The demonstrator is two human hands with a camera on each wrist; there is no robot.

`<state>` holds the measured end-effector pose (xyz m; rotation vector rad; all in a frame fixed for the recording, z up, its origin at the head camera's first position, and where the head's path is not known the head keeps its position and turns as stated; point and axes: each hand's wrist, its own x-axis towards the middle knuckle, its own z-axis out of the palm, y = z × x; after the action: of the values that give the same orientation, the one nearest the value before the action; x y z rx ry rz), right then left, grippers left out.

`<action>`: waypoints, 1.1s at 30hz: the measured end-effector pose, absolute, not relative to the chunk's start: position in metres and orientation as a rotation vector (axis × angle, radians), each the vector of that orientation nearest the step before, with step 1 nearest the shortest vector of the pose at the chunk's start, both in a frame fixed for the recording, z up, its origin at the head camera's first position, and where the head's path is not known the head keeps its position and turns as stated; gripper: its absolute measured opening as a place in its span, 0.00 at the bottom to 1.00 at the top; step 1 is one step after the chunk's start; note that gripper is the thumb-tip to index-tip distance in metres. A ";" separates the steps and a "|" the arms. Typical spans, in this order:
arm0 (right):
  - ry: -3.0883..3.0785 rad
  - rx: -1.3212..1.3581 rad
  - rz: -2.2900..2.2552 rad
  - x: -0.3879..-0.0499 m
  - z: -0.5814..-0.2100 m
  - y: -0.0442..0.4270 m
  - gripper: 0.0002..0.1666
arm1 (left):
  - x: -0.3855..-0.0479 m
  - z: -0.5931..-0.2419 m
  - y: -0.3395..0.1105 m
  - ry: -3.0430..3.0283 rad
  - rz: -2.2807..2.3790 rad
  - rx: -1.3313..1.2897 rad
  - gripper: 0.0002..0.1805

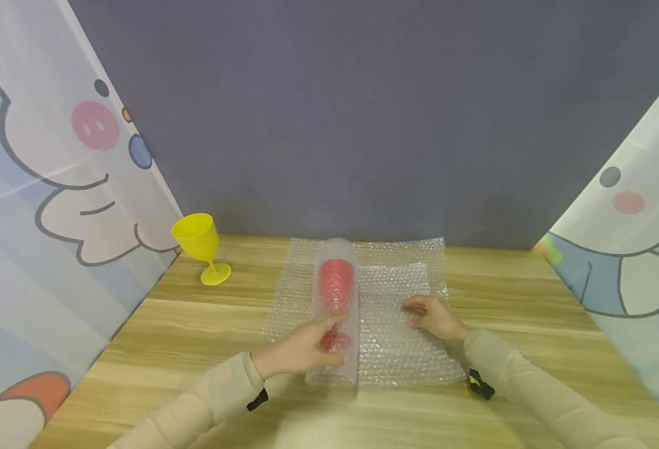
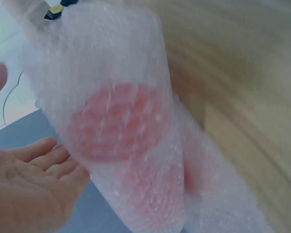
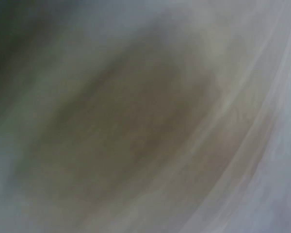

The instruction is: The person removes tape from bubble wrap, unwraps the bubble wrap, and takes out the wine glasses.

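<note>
A red goblet [image 1: 337,282] lies lengthwise inside a roll of bubble wrap [image 1: 335,251], its bowl toward the back wall and its round foot nearer me. My left hand [image 1: 298,349] lies on the near part of this roll, fingers extended across it. In the left wrist view that hand [image 2: 36,182] has straight fingers beside the wrapped goblet [image 2: 119,121]. My right hand [image 1: 440,318] is over the flat bubble wrap sheet [image 1: 391,349] to the right, fingers loosely bent, with nothing visibly gripped. The right wrist view is too blurred to read.
A yellow goblet [image 1: 199,242] stands upright at the back left of the wooden table [image 1: 194,330]. Behind the table rises a grey wall [image 1: 351,125]. Printed cartoon curtains [image 1: 37,249] hang along both sides.
</note>
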<state>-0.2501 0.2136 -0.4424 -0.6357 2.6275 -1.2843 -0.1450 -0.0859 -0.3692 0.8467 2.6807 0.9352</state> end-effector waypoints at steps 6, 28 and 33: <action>2.642 -0.641 -1.263 -0.251 -0.443 0.214 0.24 | -0.139 -0.373 -0.083 2.719 0.774 0.874 0.47; 2.639 -0.615 -1.252 -0.250 -0.441 0.213 0.24 | -0.133 -0.386 -0.092 2.797 0.760 0.983 0.48; 2.638 -0.634 -1.251 -0.250 -0.441 0.213 0.24 | -0.129 -0.388 -0.100 2.795 0.828 0.997 0.45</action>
<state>-0.2503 0.2129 -0.4405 -0.6339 2.6381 -1.2514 -0.1292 -0.1002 -0.3881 0.9973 2.7951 0.8281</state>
